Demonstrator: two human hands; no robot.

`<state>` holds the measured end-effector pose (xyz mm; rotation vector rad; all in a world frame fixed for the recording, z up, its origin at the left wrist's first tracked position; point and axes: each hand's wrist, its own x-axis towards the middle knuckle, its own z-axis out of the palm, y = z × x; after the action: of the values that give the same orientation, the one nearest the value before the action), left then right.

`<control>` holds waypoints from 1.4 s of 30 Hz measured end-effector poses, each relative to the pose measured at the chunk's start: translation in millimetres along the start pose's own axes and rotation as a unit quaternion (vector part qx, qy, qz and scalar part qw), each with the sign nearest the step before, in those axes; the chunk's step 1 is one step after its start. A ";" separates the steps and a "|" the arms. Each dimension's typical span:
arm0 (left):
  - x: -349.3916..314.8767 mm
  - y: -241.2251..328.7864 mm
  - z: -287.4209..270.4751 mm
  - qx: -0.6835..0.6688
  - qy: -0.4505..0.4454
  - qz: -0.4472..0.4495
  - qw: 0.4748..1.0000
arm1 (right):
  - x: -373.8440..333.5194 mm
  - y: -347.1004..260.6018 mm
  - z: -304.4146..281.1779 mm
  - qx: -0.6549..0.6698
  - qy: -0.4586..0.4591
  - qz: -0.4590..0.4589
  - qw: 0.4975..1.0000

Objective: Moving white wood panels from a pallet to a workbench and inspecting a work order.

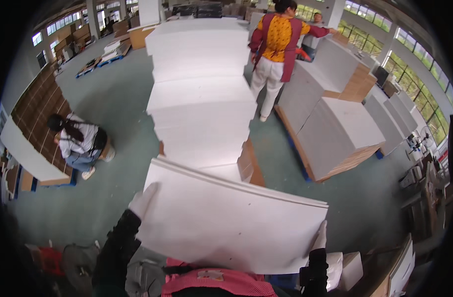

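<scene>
A few large white cardboard sheets (pixel 226 225), stacked flat together, are held in front of my body. My left hand (pixel 144 199), in a white glove, grips their left edge with the thumb on top. At the right edge, my gloved right hand (pixel 320 236) holds the same sheets; most of its fingers are hidden beneath. The sheets bow slightly, and their far edges show several layers. Just beyond them rises a tall stack of white sheets (pixel 201 94) with uneven, stepped sides. My pink apron (pixel 216 283) shows below the held sheets.
A person in a yellow top (pixel 278 39) stands beside stacked grey-white boards (pixel 330 133) on a pallet at the right. Another person (pixel 80 141) crouches at the left by brown-edged boards (pixel 38 114). A floor fan (pixel 79 265) stands near my left arm. More pallets line the hall.
</scene>
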<state>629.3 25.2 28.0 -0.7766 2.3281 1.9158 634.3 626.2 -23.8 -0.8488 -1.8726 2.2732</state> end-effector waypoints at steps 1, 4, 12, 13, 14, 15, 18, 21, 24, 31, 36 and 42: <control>11.5 -10.3 -1.5 -0.037 0.009 -0.073 0.997 | 22.9 1.8 13.1 -0.025 0.012 -0.012 1.000; 21.4 -7.9 -2.4 0.063 0.097 -0.082 0.990 | 68.6 -36.1 52.9 -0.117 0.006 0.061 0.991; 124.2 -11.7 -23.7 -0.055 0.117 -0.087 0.988 | 157.7 -82.4 203.9 -0.347 0.036 -0.017 0.937; 138.7 0.1 -27.7 -0.057 0.125 -0.074 0.988 | 175.1 -85.5 223.6 -0.353 0.035 -0.011 0.935; 162.7 13.9 -22.4 -0.020 0.134 -0.081 0.987 | 200.9 -86.4 237.3 -0.303 0.018 -0.013 0.953; 190.2 52.4 -13.2 0.017 0.141 -0.088 0.986 | 222.7 -81.7 252.6 -0.251 0.003 -0.014 0.968; 281.0 39.4 -44.2 0.100 0.157 -0.140 0.973 | 266.5 -74.7 294.0 -0.245 0.052 -0.020 0.968; 345.1 38.4 -72.8 0.100 0.113 -0.160 0.976 | 293.1 -76.2 357.6 -0.240 0.048 -0.019 0.969; 395.6 22.7 -97.0 0.098 0.113 -0.188 0.971 | 307.1 -90.4 430.9 -0.291 0.064 -0.011 0.954; 462.6 100.1 -87.9 0.031 0.153 -0.179 0.971 | 399.8 -146.1 537.4 -0.425 0.008 -0.030 0.905; 512.4 94.9 -89.3 -0.197 0.094 -0.142 0.966 | 486.2 -196.7 609.8 -0.455 -0.067 -0.041 0.887; 536.2 113.8 -38.4 -0.325 0.094 -0.134 0.931 | 579.7 -213.9 664.6 -0.551 -0.131 -0.039 0.823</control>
<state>126.6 -187.5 -34.6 -1.2888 1.5126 2.5759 -218.6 321.4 30.9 -0.4511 -3.2803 1.0937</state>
